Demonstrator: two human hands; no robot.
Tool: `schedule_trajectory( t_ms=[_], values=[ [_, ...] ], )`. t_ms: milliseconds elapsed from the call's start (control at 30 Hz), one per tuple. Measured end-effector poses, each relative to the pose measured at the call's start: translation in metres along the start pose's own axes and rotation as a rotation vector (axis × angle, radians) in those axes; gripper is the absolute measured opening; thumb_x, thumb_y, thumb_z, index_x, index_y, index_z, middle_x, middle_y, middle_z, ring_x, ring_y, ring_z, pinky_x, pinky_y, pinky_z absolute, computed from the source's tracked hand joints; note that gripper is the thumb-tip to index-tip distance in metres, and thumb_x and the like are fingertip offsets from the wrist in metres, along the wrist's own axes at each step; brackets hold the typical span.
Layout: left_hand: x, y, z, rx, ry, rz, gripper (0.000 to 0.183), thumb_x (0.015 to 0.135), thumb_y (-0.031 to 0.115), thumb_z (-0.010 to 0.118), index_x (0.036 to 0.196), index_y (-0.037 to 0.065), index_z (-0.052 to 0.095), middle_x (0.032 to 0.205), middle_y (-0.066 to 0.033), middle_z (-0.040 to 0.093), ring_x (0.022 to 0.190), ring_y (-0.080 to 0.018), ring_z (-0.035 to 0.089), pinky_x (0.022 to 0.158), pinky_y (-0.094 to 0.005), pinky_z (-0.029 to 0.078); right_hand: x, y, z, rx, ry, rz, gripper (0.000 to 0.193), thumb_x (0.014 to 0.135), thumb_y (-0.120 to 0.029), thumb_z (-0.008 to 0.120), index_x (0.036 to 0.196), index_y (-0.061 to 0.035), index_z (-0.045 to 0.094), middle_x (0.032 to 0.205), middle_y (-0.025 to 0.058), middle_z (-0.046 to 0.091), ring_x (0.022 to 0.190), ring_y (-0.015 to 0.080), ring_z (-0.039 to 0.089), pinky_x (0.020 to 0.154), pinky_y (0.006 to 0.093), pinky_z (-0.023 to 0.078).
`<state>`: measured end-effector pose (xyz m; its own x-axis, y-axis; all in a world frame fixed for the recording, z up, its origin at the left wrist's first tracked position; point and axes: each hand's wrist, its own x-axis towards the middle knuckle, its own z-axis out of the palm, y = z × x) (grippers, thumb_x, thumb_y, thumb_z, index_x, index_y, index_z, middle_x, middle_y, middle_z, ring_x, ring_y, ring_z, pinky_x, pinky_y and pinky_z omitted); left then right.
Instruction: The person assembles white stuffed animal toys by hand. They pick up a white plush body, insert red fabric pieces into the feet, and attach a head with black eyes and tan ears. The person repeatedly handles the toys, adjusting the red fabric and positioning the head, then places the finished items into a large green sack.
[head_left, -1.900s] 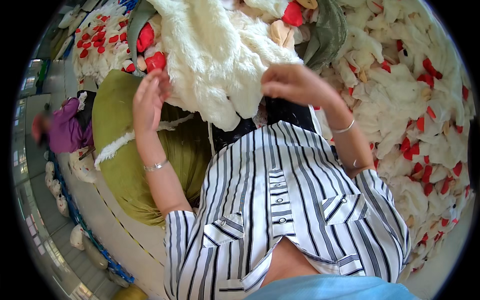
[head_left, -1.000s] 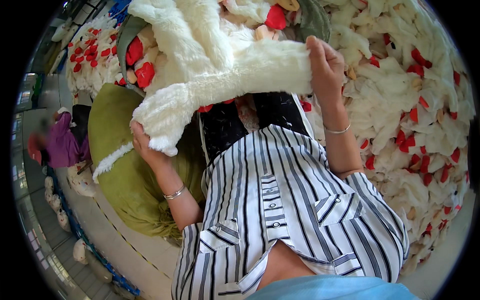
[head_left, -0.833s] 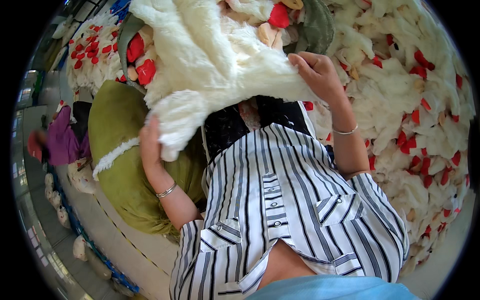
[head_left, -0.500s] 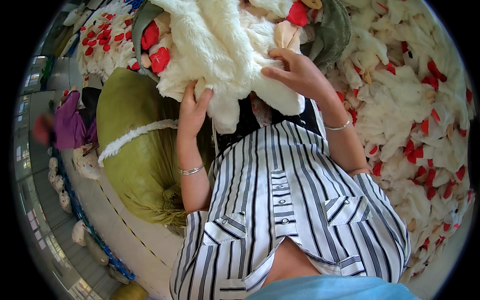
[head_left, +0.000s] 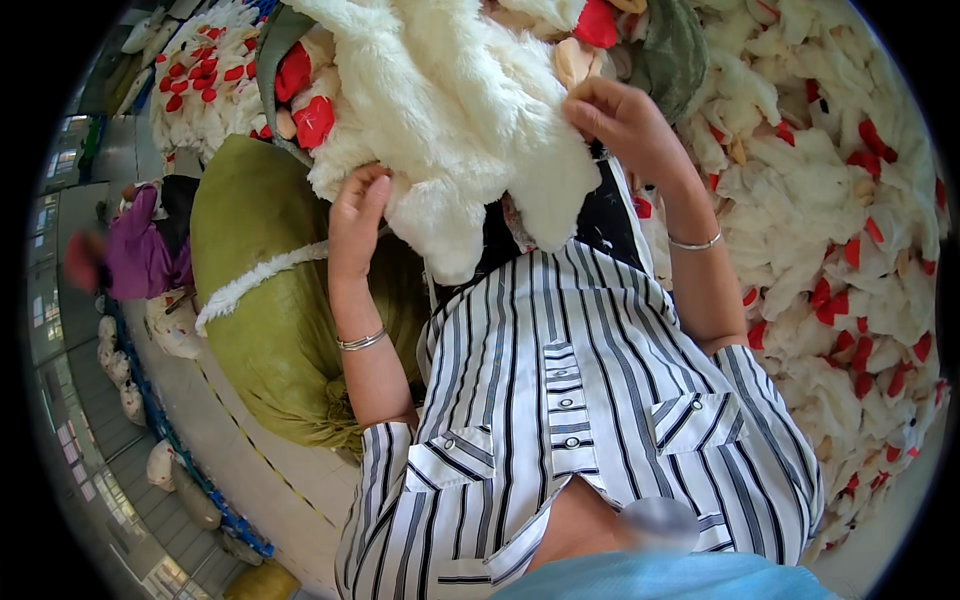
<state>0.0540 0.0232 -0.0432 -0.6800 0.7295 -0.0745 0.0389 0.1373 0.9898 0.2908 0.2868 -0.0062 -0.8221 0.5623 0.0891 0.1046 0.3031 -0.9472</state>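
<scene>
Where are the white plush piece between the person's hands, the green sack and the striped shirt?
White plush piece (head_left: 455, 125), head view: the middle of its fur.
Green sack (head_left: 285, 340), head view: its lower bulging side.
Striped shirt (head_left: 512, 370), head view: its front.

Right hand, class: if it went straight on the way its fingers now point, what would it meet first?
Probably the white furry piece: the right hand points leftward at its edge and may be touching it, though depth is unclear.

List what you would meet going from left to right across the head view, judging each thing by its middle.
Person in purple → green sack → left hand → white furry piece → right hand → heap of white-and-red pieces.
</scene>
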Motion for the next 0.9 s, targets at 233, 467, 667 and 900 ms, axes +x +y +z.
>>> schedule_trajectory(
  t_ms=[233, 467, 667, 900],
  values=[
    [0.009, 0.015, 0.062, 0.058, 0.023, -0.003, 0.033, 0.093, 0.029, 0.062, 0.103, -0.002, 0.063, 0.091, -0.0025, 0.063, 0.079, -0.0090, 0.054, 0.070, -0.0218, 0.044, 0.027, -0.008, 0.057, -0.114, 0.058, -0.065, 0.038, 0.095, -0.034, 0.057, 0.093, 0.0038, 0.061, 0.070, 0.0033, 0.055, 0.062, 0.0128, 0.050, 0.058, 0.0304, 0.045],
    [-0.002, 0.013, -0.001, 0.159, -0.091, -0.005, 0.032, 0.094, 0.027, 0.060, 0.109, -0.001, 0.064, 0.102, -0.0038, 0.065, 0.089, -0.0145, 0.060, 0.078, -0.0289, 0.049, 0.001, 0.003, -0.005, 0.029, -0.037, 0.109, 0.033, 0.097, -0.028, 0.055, 0.086, 0.0026, 0.060, 0.069, -0.0019, 0.055, 0.067, 0.0045, 0.048, 0.059, 0.0230, 0.042],
    [0.018, 0.032, 0.025, -0.071, 0.023, 0.040, 0.048, 0.095, 0.035, 0.061, 0.124, -0.003, 0.055, 0.101, -0.0049, 0.064, 0.089, -0.0147, 0.059, 0.080, -0.0272, 0.047, 0.035, -0.021, 0.011, 0.023, 0.141, 0.046, 0.043, 0.090, -0.039, 0.064, 0.085, 0.0038, 0.061, 0.068, 0.0001, 0.054, 0.066, 0.0074, 0.050, 0.059, 0.0237, 0.042],
    [0.019, 0.025, 0.018, 0.017, 0.233, 0.200, 0.033, 0.096, 0.018, 0.053, 0.119, -0.006, 0.055, 0.105, -0.0147, 0.066, 0.085, -0.0212, 0.067, 0.070, -0.0343, 0.057, -0.017, -0.074, 0.042, 0.012, -0.272, -0.323, 0.036, 0.097, -0.031, 0.056, 0.087, 0.0037, 0.059, 0.065, 0.0182, 0.052, 0.056, 0.0256, 0.046, 0.057, 0.0379, 0.042]
  ],
)
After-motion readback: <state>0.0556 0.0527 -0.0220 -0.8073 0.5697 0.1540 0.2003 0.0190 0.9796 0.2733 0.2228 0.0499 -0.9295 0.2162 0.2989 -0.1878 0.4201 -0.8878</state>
